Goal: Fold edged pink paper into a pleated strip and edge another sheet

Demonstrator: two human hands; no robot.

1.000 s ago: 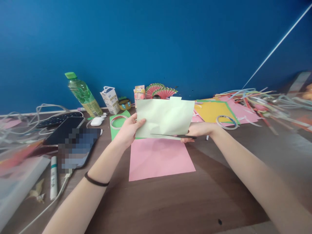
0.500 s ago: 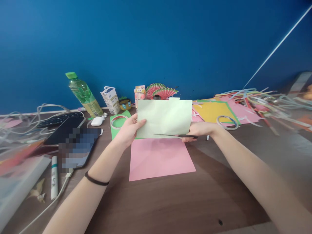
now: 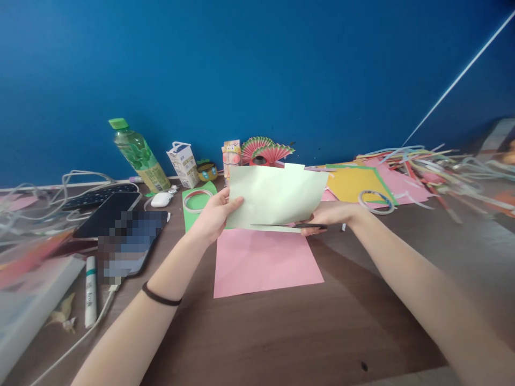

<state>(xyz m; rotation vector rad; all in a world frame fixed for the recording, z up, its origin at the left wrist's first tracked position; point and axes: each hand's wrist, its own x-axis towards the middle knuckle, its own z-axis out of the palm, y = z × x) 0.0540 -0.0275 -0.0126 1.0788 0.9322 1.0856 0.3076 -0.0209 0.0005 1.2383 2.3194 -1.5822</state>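
Note:
A pale green sheet of paper (image 3: 277, 195) is held up over the table, with a small tab sticking out of its top edge. My left hand (image 3: 218, 213) pinches its left side, thumb in front. Black-handled scissors (image 3: 309, 225) are in my right hand (image 3: 322, 215), which is partly hidden behind the paper. Their blades lie along the sheet's lower edge, where a narrow strip hangs below the cut. Beneath the paper, a pink sheet (image 3: 267, 268) lies flat on the table.
Left are a green-capped bottle (image 3: 139, 153), a carton (image 3: 184, 165), phones (image 3: 134, 241), a marker (image 3: 90, 292) and cables. Folded paper fans (image 3: 267, 150) stand at the back. Right lie yellow paper (image 3: 350, 185), a tape roll (image 3: 376, 202) and a pile of paper strips (image 3: 426, 166).
The scissors have cut along the lower edge, and a strip now separates below the blades. The paper's right side has bent and shifted slightly to the right.

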